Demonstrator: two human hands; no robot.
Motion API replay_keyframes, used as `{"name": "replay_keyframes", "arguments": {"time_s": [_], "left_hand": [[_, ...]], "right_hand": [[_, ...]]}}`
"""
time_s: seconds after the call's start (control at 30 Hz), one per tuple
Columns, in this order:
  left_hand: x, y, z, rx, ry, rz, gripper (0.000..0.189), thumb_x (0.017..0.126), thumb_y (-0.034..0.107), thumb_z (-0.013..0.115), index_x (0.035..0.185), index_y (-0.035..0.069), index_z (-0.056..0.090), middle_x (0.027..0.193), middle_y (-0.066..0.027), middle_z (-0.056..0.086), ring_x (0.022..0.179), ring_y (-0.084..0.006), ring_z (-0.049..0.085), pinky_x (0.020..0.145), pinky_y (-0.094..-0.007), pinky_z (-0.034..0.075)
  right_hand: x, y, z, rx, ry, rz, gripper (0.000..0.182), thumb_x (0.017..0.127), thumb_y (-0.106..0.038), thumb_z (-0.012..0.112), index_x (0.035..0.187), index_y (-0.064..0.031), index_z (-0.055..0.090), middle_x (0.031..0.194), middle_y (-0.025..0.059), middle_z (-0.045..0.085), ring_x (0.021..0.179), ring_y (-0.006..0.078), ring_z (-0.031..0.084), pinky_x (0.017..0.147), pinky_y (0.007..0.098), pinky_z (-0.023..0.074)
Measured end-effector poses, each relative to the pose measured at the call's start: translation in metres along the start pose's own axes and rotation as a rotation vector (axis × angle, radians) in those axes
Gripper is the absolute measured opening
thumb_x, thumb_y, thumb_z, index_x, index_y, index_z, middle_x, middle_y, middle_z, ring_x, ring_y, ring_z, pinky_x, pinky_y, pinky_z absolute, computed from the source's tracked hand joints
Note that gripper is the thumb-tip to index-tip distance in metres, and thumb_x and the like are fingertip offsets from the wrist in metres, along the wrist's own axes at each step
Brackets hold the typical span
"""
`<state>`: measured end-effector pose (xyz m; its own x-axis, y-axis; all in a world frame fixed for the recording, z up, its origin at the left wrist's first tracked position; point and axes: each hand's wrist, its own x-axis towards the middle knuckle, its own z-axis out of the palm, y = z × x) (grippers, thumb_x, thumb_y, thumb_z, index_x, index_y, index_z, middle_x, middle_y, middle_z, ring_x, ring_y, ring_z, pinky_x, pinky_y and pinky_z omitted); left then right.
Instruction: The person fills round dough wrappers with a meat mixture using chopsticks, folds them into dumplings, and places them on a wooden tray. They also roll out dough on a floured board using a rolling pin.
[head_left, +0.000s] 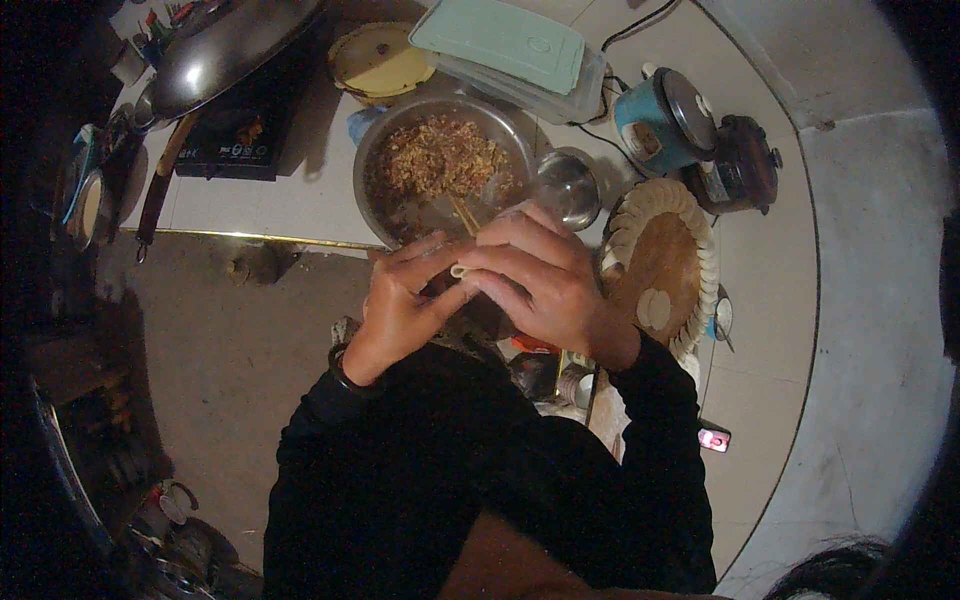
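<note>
A pale dough dumpling (459, 271) is pinched between my left hand (409, 289) and my right hand (544, 281), mostly hidden by the fingers. Both hands are just in front of a large steel bowl (364, 176) that holds crumbly, browned filling (442, 159). Wooden chopsticks (463, 213) stand in that filling, their near ends close to my right fingers. At the right, a round wooden board (660, 259) carries folded dumplings (705, 255) set overlapping around its edge. Flat dough rounds (654, 309) lie on its lower middle.
A small steel bowl (568, 187) sits between the big bowl and the board. Behind are a yellow lidded pot (382, 60), a plastic box with a green lid (502, 41), a teal cooker (656, 124) and a dark cooker (739, 165). A wok (217, 64) stands on an induction hob (232, 146).
</note>
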<state>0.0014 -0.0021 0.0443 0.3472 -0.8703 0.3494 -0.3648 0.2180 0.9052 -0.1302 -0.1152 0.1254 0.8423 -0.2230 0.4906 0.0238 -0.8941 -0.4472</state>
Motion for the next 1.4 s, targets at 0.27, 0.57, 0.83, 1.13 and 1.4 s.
{"name": "replay_keyframes", "arguments": {"time_s": [0.27,0.57,0.83,1.13,1.4], "left_hand": [[-0.003,-0.009,0.000,0.068,0.052,0.150,0.038,0.069,0.011,0.078,0.104,0.003,0.067,0.096,-0.0177,0.065,0.075,-0.0304,0.066,0.066,-0.0334,0.053],[-0.003,-0.011,0.002,0.116,0.020,0.186,0.038,0.071,0.009,0.076,0.107,0.001,0.065,0.097,-0.0152,0.066,0.080,-0.0287,0.067,0.070,-0.0320,0.053],[0.001,-0.013,0.012,-1.126,0.041,-0.424,0.032,0.085,0.007,0.067,0.116,0.002,0.060,0.104,-0.0065,0.066,0.082,-0.0116,0.060,0.069,-0.0242,0.049],[-0.004,-0.017,0.018,-0.839,-0.045,-0.294,0.033,0.084,0.003,0.065,0.116,0.001,0.058,0.106,-0.0077,0.065,0.089,-0.0140,0.062,0.073,-0.0270,0.050],[0.001,-0.002,0.012,-0.862,-0.132,-0.223,0.029,0.085,0.002,0.064,0.113,-0.001,0.056,0.102,-0.0127,0.066,0.085,-0.0208,0.067,0.080,-0.0322,0.052]], "right_hand": [[0.004,-0.005,0.002,-0.051,0.024,-0.035,0.014,0.075,-0.007,0.069,0.086,-0.0037,0.062,0.088,0.0070,0.057,0.083,0.0261,0.055,0.071,0.0374,0.0466],[0.002,-0.006,-0.002,-0.225,-0.188,-0.162,0.030,0.076,-0.023,0.071,0.096,-0.0029,0.061,0.092,0.0079,0.057,0.087,0.0265,0.055,0.073,0.0383,0.0481],[-0.019,-0.008,0.002,0.169,0.053,0.409,0.043,0.081,-0.021,0.072,0.119,-0.0062,0.057,0.103,0.0118,0.063,0.096,0.0293,0.062,0.082,0.0376,0.0502],[-0.024,-0.006,-0.002,0.326,0.150,0.348,0.026,0.078,-0.004,0.072,0.103,-0.0020,0.063,0.092,0.0100,0.065,0.082,0.0195,0.063,0.074,0.0303,0.0491],[-0.036,0.002,0.002,0.331,0.239,0.291,0.018,0.078,-0.006,0.073,0.094,-0.0013,0.064,0.087,0.0104,0.064,0.075,0.0209,0.064,0.069,0.0317,0.0503]]}}
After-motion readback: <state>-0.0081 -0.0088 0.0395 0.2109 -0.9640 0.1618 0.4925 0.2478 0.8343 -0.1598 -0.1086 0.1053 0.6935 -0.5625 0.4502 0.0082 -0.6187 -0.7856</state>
